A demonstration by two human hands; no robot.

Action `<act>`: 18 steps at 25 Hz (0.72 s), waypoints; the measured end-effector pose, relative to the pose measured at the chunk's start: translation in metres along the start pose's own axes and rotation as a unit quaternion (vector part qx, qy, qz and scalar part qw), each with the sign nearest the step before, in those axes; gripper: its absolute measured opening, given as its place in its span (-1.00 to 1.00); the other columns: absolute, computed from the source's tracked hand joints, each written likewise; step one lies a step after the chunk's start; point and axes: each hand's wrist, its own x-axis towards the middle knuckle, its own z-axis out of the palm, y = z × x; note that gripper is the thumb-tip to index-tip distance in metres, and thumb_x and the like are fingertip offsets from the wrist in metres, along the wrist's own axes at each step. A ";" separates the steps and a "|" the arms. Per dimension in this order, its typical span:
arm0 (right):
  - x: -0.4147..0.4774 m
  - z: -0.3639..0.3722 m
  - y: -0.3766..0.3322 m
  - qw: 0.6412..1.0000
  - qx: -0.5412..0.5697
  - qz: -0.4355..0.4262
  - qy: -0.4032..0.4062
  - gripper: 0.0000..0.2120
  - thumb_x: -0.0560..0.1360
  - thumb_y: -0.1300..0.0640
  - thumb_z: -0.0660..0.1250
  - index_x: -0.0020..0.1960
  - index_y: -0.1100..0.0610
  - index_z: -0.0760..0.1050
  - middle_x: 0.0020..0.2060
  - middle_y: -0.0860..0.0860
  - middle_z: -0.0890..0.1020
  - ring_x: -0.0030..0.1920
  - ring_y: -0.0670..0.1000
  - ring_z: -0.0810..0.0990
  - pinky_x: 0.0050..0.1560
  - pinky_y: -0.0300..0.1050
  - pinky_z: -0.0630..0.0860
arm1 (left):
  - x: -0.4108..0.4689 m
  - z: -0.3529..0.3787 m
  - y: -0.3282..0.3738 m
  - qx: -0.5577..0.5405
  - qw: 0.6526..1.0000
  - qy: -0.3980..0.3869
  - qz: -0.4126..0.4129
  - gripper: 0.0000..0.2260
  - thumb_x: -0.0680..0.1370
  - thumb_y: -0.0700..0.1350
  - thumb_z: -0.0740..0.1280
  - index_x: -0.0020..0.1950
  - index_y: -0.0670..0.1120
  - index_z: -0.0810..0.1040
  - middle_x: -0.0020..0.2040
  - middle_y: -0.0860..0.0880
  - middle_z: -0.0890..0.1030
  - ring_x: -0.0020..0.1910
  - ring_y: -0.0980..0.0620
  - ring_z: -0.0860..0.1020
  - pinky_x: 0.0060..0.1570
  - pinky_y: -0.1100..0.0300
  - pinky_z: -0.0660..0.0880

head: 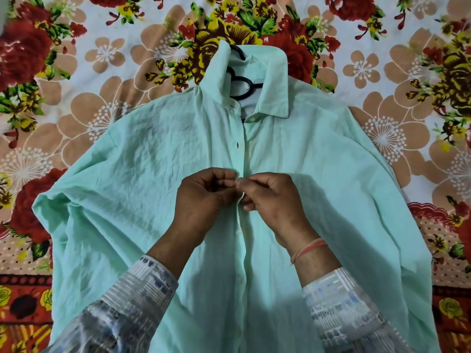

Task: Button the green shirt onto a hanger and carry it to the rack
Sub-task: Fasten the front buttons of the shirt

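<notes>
A floral bedsheet (76,72) covers the bed under everything. The green shirt (153,174) lies spread flat on it, front up, collar at the far side and sleeves splayed outward. A black hanger (242,85) sits inside the collar, its hook showing at the open neck. Both hands meet at the placket near mid-chest: the left hand (201,200) has its grip pinched on the placket's edge, and the right hand (272,200) pinches the opposite edge, probably around a button, though it is too small to tell. An orange thread (307,248) circles the right wrist.
</notes>
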 end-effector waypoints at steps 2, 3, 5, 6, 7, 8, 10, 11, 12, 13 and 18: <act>0.002 0.003 0.002 1.000 -0.016 0.000 0.008 -0.86 0.55 0.16 0.48 -0.17 0.10 0.73 -0.34 0.07 0.73 -0.32 -0.03 0.69 -0.25 -0.08 0.70 | -0.004 0.003 -0.004 0.000 1.000 0.014 0.013 -0.72 0.46 -0.39 0.59 0.07 -0.09 0.77 -0.05 -0.10 0.79 -0.06 0.03 0.75 0.06 0.23 0.67; 0.003 0.005 0.004 0.999 -0.032 0.000 0.017 -0.85 0.56 0.17 0.47 -0.19 0.11 0.71 -0.34 0.08 0.72 -0.34 -0.04 0.65 -0.24 -0.03 0.67 | -0.006 0.005 -0.005 0.001 1.000 0.020 0.017 -0.71 0.45 -0.38 0.60 0.08 -0.07 0.77 -0.04 -0.07 0.79 -0.04 0.03 0.76 0.07 0.24 0.67; 0.005 0.005 0.006 0.998 -0.065 0.000 0.017 -0.80 0.59 0.16 0.42 -0.20 0.13 0.68 -0.33 0.11 0.71 -0.36 -0.07 0.58 -0.25 -0.11 0.58 | -0.007 0.005 -0.006 0.007 0.999 0.027 0.019 -0.71 0.44 -0.33 0.63 0.08 -0.05 0.78 -0.02 -0.04 0.80 0.00 0.04 0.77 0.09 0.24 0.66; 0.005 0.004 0.006 0.998 -0.069 0.004 0.008 -0.78 0.62 0.16 0.39 -0.18 0.15 0.67 -0.31 0.10 0.72 -0.37 -0.09 0.57 -0.25 -0.18 0.55 | -0.006 0.005 -0.005 0.014 0.999 0.026 0.018 -0.73 0.44 -0.30 0.64 0.08 -0.05 0.78 -0.02 -0.04 0.81 0.01 0.04 0.78 0.11 0.22 0.67; 0.006 0.003 0.006 0.997 -0.073 0.006 -0.003 -0.78 0.64 0.15 0.35 -0.15 0.16 0.66 -0.28 0.09 0.73 -0.37 -0.11 0.58 -0.24 -0.22 0.53 | -0.005 0.006 -0.004 0.025 0.999 0.024 0.017 -0.74 0.45 -0.28 0.64 0.08 -0.05 0.78 -0.02 -0.03 0.81 0.03 0.05 0.78 0.14 0.19 0.67; 0.006 0.002 0.006 0.996 -0.084 0.002 -0.013 -0.77 0.66 0.15 0.33 -0.13 0.17 0.64 -0.26 0.09 0.72 -0.35 -0.11 0.61 -0.23 -0.21 0.54 | -0.005 0.006 -0.003 0.041 0.999 0.023 0.017 -0.75 0.46 -0.27 0.64 0.09 -0.05 0.79 -0.03 0.00 0.82 0.03 0.07 0.78 0.16 0.17 0.67; 0.007 0.003 0.008 0.992 -0.121 -0.026 -0.022 -0.77 0.67 0.13 0.30 -0.15 0.09 0.59 -0.26 0.02 0.69 -0.23 0.00 0.68 -0.11 -0.07 0.61 | -0.006 0.005 -0.003 0.085 0.996 0.029 0.022 -0.77 0.50 -0.26 0.60 0.11 -0.02 0.79 -0.04 0.07 0.82 0.02 0.14 0.78 0.19 0.16 0.68; 0.007 0.004 0.009 0.991 -0.128 -0.036 -0.022 -0.77 0.67 0.11 0.30 -0.16 0.05 0.57 -0.27 -0.04 0.67 -0.17 0.04 0.70 -0.05 0.01 0.65 | -0.006 0.005 -0.003 0.102 0.994 0.035 0.024 -0.77 0.52 -0.26 0.58 0.11 0.00 0.79 -0.04 0.10 0.82 0.01 0.17 0.77 0.19 0.14 0.69; 0.007 0.004 0.010 0.991 -0.124 -0.042 -0.022 -0.79 0.66 0.10 0.31 -0.15 0.03 0.59 -0.27 -0.07 0.67 -0.15 0.05 0.71 -0.01 0.06 0.68 | -0.006 0.004 -0.002 0.108 0.993 0.042 0.022 -0.77 0.54 -0.26 0.55 0.11 0.02 0.79 -0.05 0.11 0.82 -0.01 0.15 0.78 0.18 0.09 0.70; 0.006 0.004 0.011 0.993 -0.112 -0.042 -0.024 -0.82 0.65 0.10 0.33 -0.11 0.02 0.63 -0.26 -0.07 0.69 -0.16 0.04 0.72 0.00 0.07 0.69 | -0.005 0.003 -0.001 0.105 0.993 0.049 0.019 -0.79 0.56 -0.26 0.52 0.10 0.02 0.79 -0.06 0.09 0.82 -0.04 0.10 0.79 0.16 0.02 0.71; 0.013 -0.002 -0.004 0.987 -0.092 -0.119 0.060 -0.87 0.61 0.15 0.40 0.02 0.02 0.74 -0.17 -0.11 0.76 -0.11 -0.12 0.73 -0.01 -0.18 0.66 | 0.007 0.009 0.020 0.128 0.983 0.109 0.067 -0.86 0.52 -0.13 0.59 0.06 0.04 0.76 -0.14 0.08 0.78 -0.17 0.03 0.75 0.01 0.01 0.72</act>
